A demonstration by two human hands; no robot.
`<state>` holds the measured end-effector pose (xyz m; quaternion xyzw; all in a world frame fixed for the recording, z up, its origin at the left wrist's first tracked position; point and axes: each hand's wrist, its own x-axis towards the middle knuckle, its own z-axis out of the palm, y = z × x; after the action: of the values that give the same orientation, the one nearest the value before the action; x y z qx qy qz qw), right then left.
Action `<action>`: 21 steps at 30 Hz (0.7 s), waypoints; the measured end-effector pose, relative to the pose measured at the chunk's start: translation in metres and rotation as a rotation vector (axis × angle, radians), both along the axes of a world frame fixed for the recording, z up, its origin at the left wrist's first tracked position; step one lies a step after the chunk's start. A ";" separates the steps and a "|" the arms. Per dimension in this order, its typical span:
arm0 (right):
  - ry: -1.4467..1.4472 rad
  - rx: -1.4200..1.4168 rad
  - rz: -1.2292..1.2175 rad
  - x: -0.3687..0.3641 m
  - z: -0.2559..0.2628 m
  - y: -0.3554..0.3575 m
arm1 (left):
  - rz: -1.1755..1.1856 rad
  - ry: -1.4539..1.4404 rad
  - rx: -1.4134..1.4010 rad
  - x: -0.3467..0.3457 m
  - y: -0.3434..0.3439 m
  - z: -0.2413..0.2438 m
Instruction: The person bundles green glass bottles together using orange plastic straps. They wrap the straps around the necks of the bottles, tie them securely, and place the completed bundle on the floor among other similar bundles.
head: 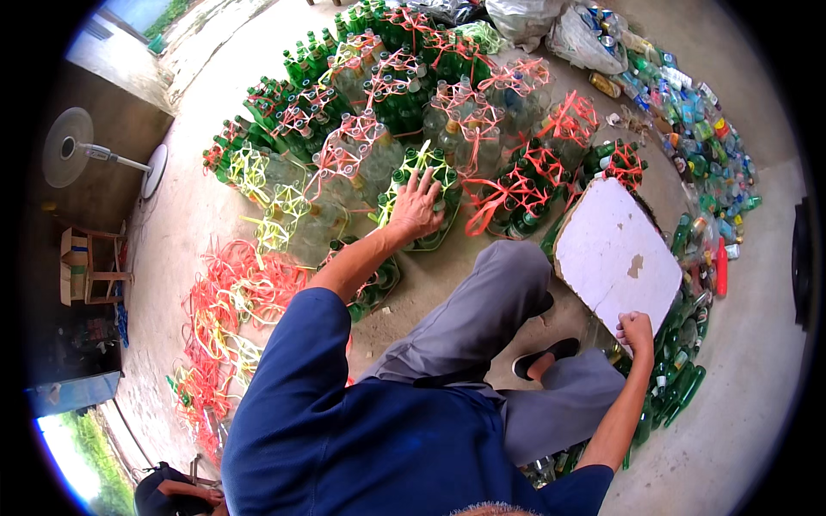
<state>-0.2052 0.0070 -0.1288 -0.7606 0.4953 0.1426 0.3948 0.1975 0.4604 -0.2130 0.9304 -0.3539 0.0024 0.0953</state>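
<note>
Palm down, my left hand (418, 205) rests on the tops of a bundle of green glass bottles (433, 238). Its fingers are spread over the bottle necks. Yellow-green plastic strapping (387, 200) is woven around these necks, and a strap circles the bundle lower down. My right hand (635, 332) is curled into a fist at the near edge of a white board (616, 245) with chipped edges and bare patches. The board lies over bottles on my right. Another tied bundle of dark green bottles (377, 287) stands partly hidden behind my left forearm.
Strapped bundles of clear bottles (371, 158) and green bottles (397, 106) stand ahead. Loose red and yellow strapping (248, 284) is heaped left. Loose green bottles (684, 393) and mixed cans and plastic bottles (700, 135) line the right. A fan (155, 171) and another person (177, 493) are left.
</note>
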 end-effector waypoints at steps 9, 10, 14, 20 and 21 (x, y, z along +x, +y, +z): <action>-0.010 -0.008 -0.002 0.003 0.005 0.006 | 0.005 -0.001 -0.007 0.001 0.000 -0.001; 0.011 -0.004 0.011 0.004 0.007 0.005 | 0.006 -0.004 -0.010 0.001 0.000 -0.002; 0.037 0.003 0.018 0.006 0.011 0.006 | 0.006 -0.003 -0.008 0.000 0.000 -0.001; 0.023 0.008 0.004 0.004 0.009 0.005 | -0.004 0.006 -0.005 -0.001 -0.001 0.002; 0.025 0.008 0.003 0.005 0.009 0.006 | -0.002 0.007 -0.011 -0.001 0.000 0.002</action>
<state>-0.2001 0.0128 -0.1197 -0.7580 0.4984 0.1548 0.3914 0.1970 0.4601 -0.2111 0.9295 -0.3545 0.0012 0.1015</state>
